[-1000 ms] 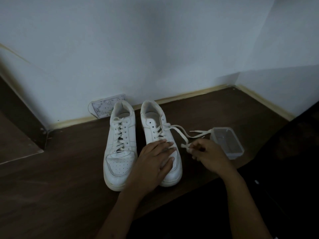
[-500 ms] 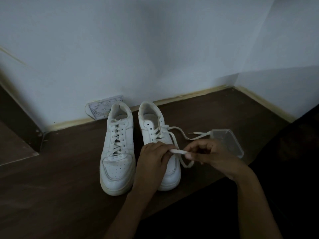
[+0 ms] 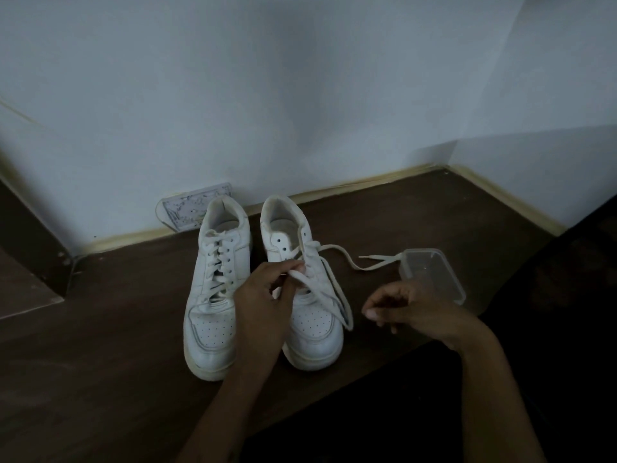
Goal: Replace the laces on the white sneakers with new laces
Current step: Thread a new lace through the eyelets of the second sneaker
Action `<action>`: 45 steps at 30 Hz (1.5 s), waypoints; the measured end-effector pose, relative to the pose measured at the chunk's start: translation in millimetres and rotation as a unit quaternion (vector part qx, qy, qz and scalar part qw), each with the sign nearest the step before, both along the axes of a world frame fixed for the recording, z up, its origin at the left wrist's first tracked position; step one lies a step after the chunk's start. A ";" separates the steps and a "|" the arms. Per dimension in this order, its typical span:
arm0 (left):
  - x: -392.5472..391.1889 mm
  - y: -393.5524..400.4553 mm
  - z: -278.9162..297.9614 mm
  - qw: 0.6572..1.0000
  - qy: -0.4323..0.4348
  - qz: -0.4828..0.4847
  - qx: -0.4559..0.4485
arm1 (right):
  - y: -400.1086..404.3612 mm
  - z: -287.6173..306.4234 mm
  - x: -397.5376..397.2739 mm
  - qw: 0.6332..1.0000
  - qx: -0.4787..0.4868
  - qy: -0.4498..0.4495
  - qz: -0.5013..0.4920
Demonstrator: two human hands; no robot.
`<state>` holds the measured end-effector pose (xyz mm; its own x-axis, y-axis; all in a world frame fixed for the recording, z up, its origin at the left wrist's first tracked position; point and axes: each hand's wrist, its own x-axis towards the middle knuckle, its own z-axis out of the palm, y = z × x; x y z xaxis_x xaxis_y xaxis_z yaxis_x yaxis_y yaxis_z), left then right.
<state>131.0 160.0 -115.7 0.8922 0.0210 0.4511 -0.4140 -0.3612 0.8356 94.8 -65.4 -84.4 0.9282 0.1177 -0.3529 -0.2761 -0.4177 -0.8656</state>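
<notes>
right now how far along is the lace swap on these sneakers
Early stage. Done: the right sneaker has its top eyelets empty, and its lace trails loose toward the plastic container. In hand: the left hand pinches that lace over the shoe; the right hand holds nothing. Left: pulling this lace fully out, unlacing the left sneaker, which is fully laced, and threading new laces.

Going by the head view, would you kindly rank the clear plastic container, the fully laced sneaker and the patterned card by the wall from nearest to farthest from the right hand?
From the right hand:
1. Clear plastic container, just behind the hand, on the right.
2. Fully laced sneaker, the left one of the pair, beyond the other sneaker.
3. Patterned card, leaning against the wall behind the sneakers.
</notes>
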 end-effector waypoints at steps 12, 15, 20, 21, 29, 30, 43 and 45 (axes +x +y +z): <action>0.6 -2.2 3.3 0.996 -0.038 -0.039 -0.070 | 28.8 -7.7 13.4 0.995 -0.017 -0.079 0.056; -0.3 1.9 7.4 0.993 -0.038 -0.031 -0.106 | 17.5 -6.2 11.1 0.998 0.002 -0.065 0.026; 6.5 15.0 6.1 0.992 0.001 -0.006 -0.123 | 9.5 -3.7 11.0 0.998 0.005 -0.057 -0.041; 8.5 17.9 6.0 0.993 0.008 -0.010 -0.120 | 9.4 -3.8 12.3 0.996 0.012 -0.068 -0.061; 11.8 23.8 12.6 0.996 0.014 -0.007 -0.087 | 14.4 12.7 12.0 0.944 0.159 -0.162 -0.241; 11.0 23.2 12.4 0.997 0.012 -0.013 -0.078 | 15.0 13.4 11.2 0.945 0.163 -0.162 -0.235; 8.3 8.6 -1.3 0.994 -0.022 -0.046 0.100 | 23.7 -19.2 29.9 0.922 -0.132 -0.242 -0.271; 9.2 8.3 -3.3 0.991 -0.039 -0.044 0.120 | 31.7 -13.1 29.3 0.950 -0.107 -0.234 -0.178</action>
